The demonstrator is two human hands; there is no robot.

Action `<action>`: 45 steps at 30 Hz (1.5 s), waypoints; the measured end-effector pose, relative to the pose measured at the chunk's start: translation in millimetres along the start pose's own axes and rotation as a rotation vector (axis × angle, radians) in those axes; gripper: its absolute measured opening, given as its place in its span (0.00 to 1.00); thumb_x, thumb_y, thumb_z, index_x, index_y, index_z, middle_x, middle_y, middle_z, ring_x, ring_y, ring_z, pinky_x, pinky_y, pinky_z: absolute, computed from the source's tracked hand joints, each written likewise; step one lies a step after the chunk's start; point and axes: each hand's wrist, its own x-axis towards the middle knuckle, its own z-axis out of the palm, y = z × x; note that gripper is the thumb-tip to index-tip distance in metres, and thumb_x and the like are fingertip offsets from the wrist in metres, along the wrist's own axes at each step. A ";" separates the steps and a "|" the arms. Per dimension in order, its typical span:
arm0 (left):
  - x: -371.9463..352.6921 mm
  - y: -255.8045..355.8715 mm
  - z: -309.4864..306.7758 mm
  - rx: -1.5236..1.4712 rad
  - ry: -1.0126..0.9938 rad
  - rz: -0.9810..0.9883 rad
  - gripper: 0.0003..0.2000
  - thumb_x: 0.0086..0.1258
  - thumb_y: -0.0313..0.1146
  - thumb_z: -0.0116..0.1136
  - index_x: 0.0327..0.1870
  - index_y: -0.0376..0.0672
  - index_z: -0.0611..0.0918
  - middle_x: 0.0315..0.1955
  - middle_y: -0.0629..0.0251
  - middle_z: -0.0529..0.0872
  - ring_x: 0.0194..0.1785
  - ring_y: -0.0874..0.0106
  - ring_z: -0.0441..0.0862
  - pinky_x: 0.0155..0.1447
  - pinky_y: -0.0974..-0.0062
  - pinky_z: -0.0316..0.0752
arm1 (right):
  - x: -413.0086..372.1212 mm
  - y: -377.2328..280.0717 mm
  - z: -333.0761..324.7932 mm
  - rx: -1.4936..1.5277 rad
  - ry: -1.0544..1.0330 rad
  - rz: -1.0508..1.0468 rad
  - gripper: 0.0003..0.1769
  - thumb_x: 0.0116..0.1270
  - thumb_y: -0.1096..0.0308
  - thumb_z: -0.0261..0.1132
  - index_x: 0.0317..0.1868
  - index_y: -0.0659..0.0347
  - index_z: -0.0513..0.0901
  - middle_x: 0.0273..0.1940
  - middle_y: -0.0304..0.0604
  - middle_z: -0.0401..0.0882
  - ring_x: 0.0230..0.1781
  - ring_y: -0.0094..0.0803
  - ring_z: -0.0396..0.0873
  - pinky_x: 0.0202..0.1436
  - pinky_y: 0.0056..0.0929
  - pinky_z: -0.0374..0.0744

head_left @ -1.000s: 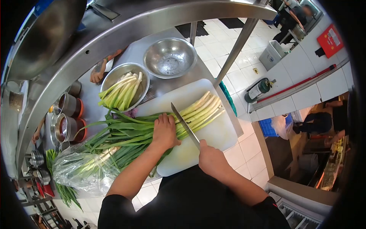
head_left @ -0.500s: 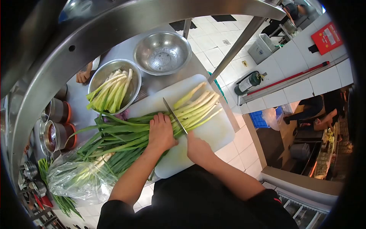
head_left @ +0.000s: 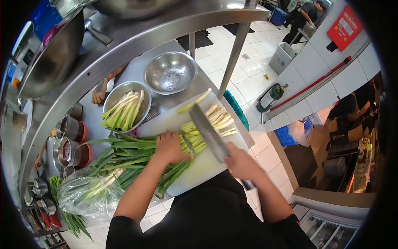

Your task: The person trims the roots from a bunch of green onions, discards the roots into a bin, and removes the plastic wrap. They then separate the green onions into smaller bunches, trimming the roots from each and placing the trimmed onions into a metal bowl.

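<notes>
Scallions (head_left: pixel 187 128): on the board (head_left: pixel 203 168), pale stems (head_left: pixel 224 119) severed from the greens (head_left: pixel 124 145).
Left hand (head_left: pixel 168 146): grip loosely open, pressing the greens, apparently to steady them.
Right hand (head_left: pixel 240 161): grip closed round the knife (head_left: pixel 207 133), blade over the stems.
Bowl (head_left: pixel 146 108): near the board, holding trimmed pieces (head_left: pixel 127 108).

Your left hand (head_left: pixel 169 148): spread flat on long green scallion leaves (head_left: pixel 124 151), over the white plastic cutting board (head_left: pixel 197 172).
Your right hand (head_left: pixel 241 161): grips a broad steel knife (head_left: pixel 207 132), blade tilted above severed pale-green stalks (head_left: pixel 219 120).
Cut: narrow gap between leaves and stalks.
Round steel bowl (head_left: pixel 146 108): more stalks inside, beyond the leaves.
Clear plastic bag (head_left: pixel 85 200): left of the board, crumpled.
</notes>
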 end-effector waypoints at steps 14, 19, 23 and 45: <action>112.8 60.1 -17.2 -0.269 0.051 0.039 0.63 0.35 0.70 0.72 0.68 0.29 0.62 0.62 0.46 0.68 0.67 0.51 0.65 0.71 0.53 0.58 | -29.6 135.2 -39.1 0.895 -0.570 0.523 0.20 0.70 0.72 0.54 0.61 0.60 0.65 0.22 0.36 0.65 0.15 0.24 0.67 0.20 0.28 0.73; 85.1 87.5 14.5 -0.171 0.187 -0.009 0.57 0.39 0.66 0.73 0.66 0.31 0.64 0.59 0.48 0.69 0.63 0.51 0.67 0.68 0.54 0.60 | 29.9 117.4 -18.3 0.910 -0.569 0.438 0.16 0.71 0.73 0.53 0.57 0.55 0.64 0.22 0.36 0.64 0.16 0.25 0.66 0.19 0.29 0.73; 82.0 91.6 25.1 -0.230 0.348 -0.022 0.46 0.50 0.61 0.69 0.63 0.32 0.68 0.56 0.50 0.72 0.60 0.53 0.70 0.63 0.55 0.64 | 41.4 114.6 -20.1 0.864 -0.588 0.394 0.16 0.71 0.73 0.53 0.58 0.56 0.64 0.21 0.35 0.64 0.16 0.25 0.66 0.19 0.29 0.73; 105.8 -192.7 -99.9 -0.130 0.186 -0.397 0.40 0.57 0.55 0.66 0.67 0.41 0.68 0.63 0.44 0.72 0.64 0.53 0.73 0.67 0.54 0.66 | 151.0 -71.1 -9.7 0.451 -0.506 0.106 0.19 0.67 0.74 0.54 0.59 0.62 0.68 0.20 0.37 0.68 0.15 0.25 0.69 0.17 0.28 0.70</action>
